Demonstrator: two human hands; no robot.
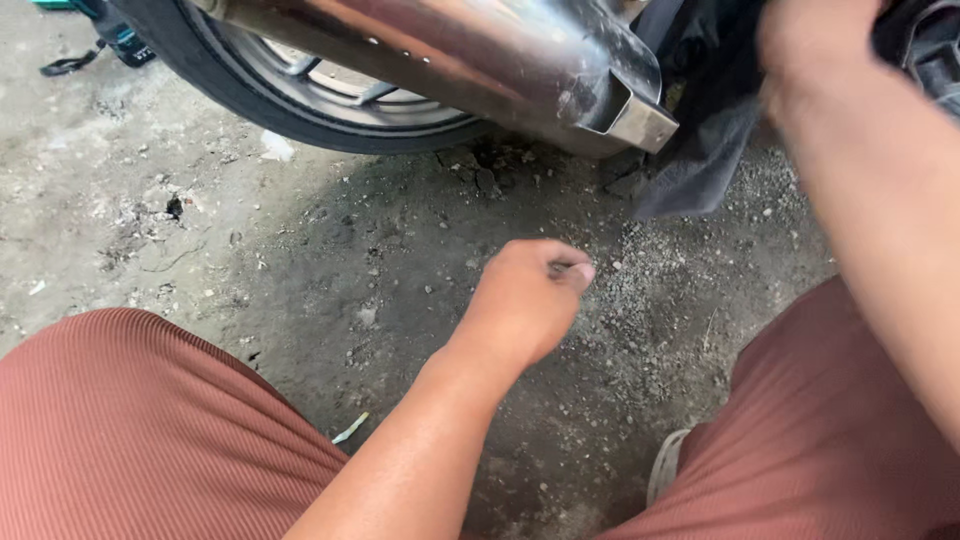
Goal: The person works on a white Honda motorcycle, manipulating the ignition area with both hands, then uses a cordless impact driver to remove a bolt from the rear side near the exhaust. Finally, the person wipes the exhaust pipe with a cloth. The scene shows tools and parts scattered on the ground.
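Pinching – left hand: hanging low over the gritty ground in the middle of the view, fingers curled in, thumb and fingertips closing together on what is looking like a small dark bit. Too tiny to be calling whether anything is really in there.

Reaching – right hand: pressing up top right against a dark cloth draping down beside the exhaust pipe. Only showing the back of the hand, so can't tell if it's clutching the cloth or just resting on it.

Step in hand: guessing at picking something small off the dirt, with the cloth being kept at the pipe end.

Next move: probably calling for a tight fingertip pinch, what with the loose gravel hiding small stuff.

Sitting around: shiny pipe running across the top, black tyre right behind it, rust-red ribbed knees framing both sides.

Packages, labels, signs: nothing showing. Only a pale green scrap lying by the left knee, a white scrap under the tyre, and a teal tool peeking in top left.
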